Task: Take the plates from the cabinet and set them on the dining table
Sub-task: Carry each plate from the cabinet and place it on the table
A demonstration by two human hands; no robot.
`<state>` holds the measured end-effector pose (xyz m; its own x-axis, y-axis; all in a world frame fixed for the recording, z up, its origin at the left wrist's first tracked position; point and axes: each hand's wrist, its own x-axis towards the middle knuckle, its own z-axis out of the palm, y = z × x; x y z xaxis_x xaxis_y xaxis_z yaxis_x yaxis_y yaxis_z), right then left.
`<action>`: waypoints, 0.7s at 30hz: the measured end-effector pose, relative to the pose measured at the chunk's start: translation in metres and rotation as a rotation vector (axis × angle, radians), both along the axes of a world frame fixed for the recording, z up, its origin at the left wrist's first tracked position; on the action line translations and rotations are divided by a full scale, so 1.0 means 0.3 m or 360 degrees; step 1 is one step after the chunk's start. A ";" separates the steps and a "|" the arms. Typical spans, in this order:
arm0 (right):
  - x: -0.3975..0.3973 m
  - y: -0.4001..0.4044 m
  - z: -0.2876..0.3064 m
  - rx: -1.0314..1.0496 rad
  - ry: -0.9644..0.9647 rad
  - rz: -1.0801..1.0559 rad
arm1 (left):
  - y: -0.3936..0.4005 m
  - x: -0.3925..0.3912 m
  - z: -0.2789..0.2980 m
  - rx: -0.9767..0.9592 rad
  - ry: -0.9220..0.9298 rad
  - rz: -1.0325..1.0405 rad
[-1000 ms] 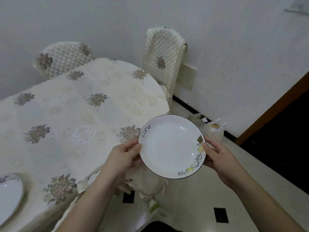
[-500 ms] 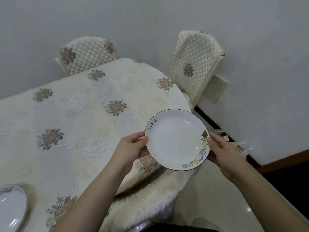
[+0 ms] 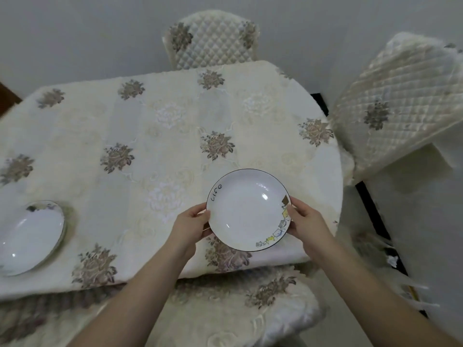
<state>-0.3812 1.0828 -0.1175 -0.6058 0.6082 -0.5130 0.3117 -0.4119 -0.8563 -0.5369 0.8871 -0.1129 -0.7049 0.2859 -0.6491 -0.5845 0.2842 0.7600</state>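
Holding the plate (image 3: 248, 210) — now over the dining table (image 3: 160, 136), both hands.

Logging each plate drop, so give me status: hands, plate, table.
Left hand and right hand grip plate by opposite rims. Plate over table's near edge. Second plate down at left. Spot beneath clear.

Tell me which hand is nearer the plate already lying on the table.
Left. The left hand grips the held plate on the side facing the resting plate; the right hand is on its far side.
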 end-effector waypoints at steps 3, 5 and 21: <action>-0.088 0.020 -0.057 0.0016 -0.0028 0.0085 | 0.002 -0.025 -0.044 -0.0057 -0.0045 0.0133; -0.134 0.018 -0.094 0.0028 -0.0055 0.0134 | 0.002 -0.042 -0.065 -0.0104 -0.0053 0.0202; -0.335 -0.008 -0.230 0.0002 -0.0189 0.0278 | -0.047 -0.156 -0.150 -0.0300 -0.0090 0.0194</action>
<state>-0.4818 1.0803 -0.1865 -0.6372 0.4999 -0.5866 0.4770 -0.3420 -0.8096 -0.5838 0.8730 -0.1581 -0.6878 0.0706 -0.7225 -0.6635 0.3426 0.6651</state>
